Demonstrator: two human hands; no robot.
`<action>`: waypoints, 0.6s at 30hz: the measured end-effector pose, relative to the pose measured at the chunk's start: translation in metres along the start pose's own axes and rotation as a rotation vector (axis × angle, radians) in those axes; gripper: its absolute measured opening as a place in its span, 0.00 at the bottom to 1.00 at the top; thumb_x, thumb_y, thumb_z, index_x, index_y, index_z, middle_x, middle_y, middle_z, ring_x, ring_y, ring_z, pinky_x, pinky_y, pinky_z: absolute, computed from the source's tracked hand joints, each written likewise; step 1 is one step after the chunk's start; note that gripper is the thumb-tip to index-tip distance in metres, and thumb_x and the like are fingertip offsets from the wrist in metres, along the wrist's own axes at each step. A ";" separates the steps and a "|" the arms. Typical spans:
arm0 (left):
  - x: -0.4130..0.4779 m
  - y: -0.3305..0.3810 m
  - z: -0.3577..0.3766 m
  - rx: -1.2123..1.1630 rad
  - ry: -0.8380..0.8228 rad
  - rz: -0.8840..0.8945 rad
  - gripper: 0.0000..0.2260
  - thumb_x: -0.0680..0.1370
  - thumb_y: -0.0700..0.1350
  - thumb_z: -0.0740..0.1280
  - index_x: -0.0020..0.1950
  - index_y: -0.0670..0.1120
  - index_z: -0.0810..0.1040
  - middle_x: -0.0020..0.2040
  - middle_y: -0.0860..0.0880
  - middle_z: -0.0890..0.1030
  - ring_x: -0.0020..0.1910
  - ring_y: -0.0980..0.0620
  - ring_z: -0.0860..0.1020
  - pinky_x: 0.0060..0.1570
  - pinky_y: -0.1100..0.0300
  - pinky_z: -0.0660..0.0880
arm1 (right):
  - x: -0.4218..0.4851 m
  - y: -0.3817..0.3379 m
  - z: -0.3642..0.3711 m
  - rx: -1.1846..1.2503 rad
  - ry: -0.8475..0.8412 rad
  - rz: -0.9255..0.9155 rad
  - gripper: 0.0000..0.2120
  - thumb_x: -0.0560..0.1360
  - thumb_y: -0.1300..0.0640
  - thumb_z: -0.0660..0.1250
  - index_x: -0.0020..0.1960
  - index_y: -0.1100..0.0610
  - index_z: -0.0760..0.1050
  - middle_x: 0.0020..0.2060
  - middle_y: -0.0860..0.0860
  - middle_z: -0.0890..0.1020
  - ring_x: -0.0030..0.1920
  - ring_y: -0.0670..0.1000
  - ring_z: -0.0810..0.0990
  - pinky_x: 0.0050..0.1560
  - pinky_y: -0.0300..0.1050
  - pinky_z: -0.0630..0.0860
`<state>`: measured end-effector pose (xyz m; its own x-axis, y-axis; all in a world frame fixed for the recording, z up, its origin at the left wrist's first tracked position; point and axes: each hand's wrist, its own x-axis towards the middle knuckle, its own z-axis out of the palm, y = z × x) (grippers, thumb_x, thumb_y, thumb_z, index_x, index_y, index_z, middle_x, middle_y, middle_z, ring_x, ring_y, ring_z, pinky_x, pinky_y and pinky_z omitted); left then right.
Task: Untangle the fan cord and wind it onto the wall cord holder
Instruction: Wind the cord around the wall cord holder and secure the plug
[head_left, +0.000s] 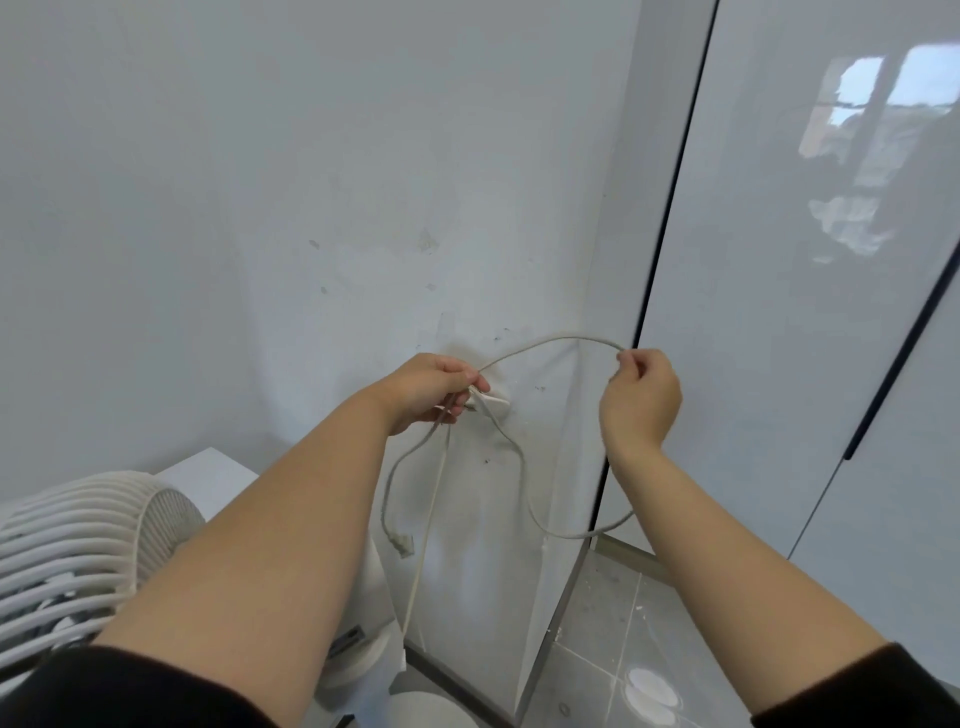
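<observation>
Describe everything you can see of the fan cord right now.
The fan cord is thin, round and off-white, seemingly plastic-sheathed, loose and not yet wound. The left hand grips it beside the small white wall holder; from there it arcs up to the right hand, which pinches it. A slack loop sags below the holder toward the right wrist, a short end with the plug dangles free, and one straight run drops toward the fan.

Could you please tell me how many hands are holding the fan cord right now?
2. The left hand grips the cord beside the wall cord holder; the right hand pinches the top of its loop, farther right.
</observation>
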<state>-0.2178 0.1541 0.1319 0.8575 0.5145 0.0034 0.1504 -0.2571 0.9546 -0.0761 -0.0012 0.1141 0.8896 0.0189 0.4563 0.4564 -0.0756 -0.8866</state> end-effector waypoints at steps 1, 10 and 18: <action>0.000 0.000 0.001 0.019 0.013 0.004 0.12 0.81 0.40 0.58 0.43 0.44 0.80 0.30 0.48 0.69 0.29 0.53 0.68 0.35 0.62 0.71 | -0.001 0.002 0.000 -0.050 0.011 -0.066 0.09 0.78 0.64 0.57 0.55 0.60 0.74 0.46 0.52 0.78 0.50 0.53 0.75 0.49 0.42 0.70; -0.003 0.005 0.007 0.025 -0.135 0.012 0.10 0.80 0.42 0.62 0.45 0.43 0.81 0.28 0.50 0.67 0.26 0.54 0.64 0.29 0.65 0.67 | -0.015 0.011 0.017 -0.499 -0.073 -1.119 0.11 0.61 0.73 0.69 0.38 0.60 0.79 0.32 0.53 0.79 0.36 0.56 0.76 0.41 0.46 0.64; 0.000 0.001 -0.003 -0.075 -0.116 -0.042 0.10 0.80 0.39 0.60 0.44 0.41 0.80 0.26 0.51 0.69 0.25 0.55 0.68 0.31 0.64 0.71 | 0.024 0.011 -0.005 0.117 0.035 0.226 0.13 0.77 0.66 0.51 0.45 0.57 0.73 0.42 0.53 0.77 0.37 0.51 0.73 0.31 0.38 0.66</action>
<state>-0.2193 0.1562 0.1332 0.9031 0.4242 -0.0669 0.1535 -0.1734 0.9728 -0.0500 -0.0069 0.1156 0.9690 -0.0197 0.2462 0.2468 0.0415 -0.9682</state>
